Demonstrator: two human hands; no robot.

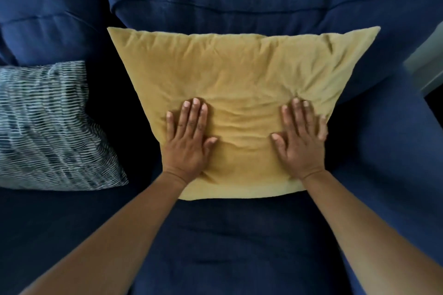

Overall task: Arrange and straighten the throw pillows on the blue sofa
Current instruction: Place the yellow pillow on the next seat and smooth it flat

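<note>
A mustard-yellow throw pillow point(242, 74) leans upright against the back cushion of the blue sofa point(239, 235), in the middle of the view. My left hand point(188, 137) lies flat on its lower left face, fingers spread and pointing up. My right hand point(302, 137) presses flat on its lower right face in the same way. The fabric between the hands is creased. A pillow with black-and-white wavy stripes point(48, 127) stands to the left, apart from the yellow one, cut off by the frame's edge.
The sofa's right armrest point(395, 151) runs down the right side. A pale wall or piece of furniture point(429, 67) shows past it at the far right. A second back cushion point(48, 14) sits behind the striped pillow.
</note>
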